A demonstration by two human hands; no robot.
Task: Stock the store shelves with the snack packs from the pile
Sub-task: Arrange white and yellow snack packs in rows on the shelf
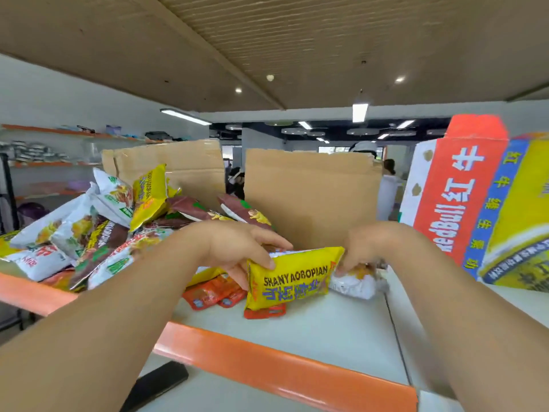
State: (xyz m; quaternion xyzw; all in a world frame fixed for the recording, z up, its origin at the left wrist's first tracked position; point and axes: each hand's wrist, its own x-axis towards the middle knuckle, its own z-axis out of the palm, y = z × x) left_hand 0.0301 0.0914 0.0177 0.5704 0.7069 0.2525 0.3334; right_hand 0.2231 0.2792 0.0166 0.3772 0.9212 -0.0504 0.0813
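Landmark: the yellow plastic snack pack printed "SHANYAOBOPIAN" [292, 278], held upright on its long edge over the shelf.
Black flat object [156, 385]: nearest the camera, below the orange edge and left of the yellow pack; what it is cannot be told.
Orange shelf edge [267, 364]: runs across in front of the yellow pack, from left to lower right.
Pale grey shelf board [326, 331]: bare just in front of the yellow pack and below it.
Left hand [237, 248]: closed on the yellow pack's left end, thumb on its printed face, fingers behind it.
Right hand [365, 248]: fingers curled around the yellow pack's right end, pinching it.
Small red-orange sachets [214, 292]: lie flat on the shelf board, just left of and partly under the yellow pack.
White crumpled snack bag [355, 282]: lies on the shelf board, just right of the yellow pack, under the right hand.
Pile of snack packs [98, 221]: white, yellow and brown bags heaped to the left of the yellow pack, behind the left forearm.
Red, blue and yellow "RedBull" carton [475, 209]: stands to the right of the yellow pack, beyond the right arm.
Brown cardboard sheets [309, 191]: upright behind the yellow pack, at the back of the shelf.
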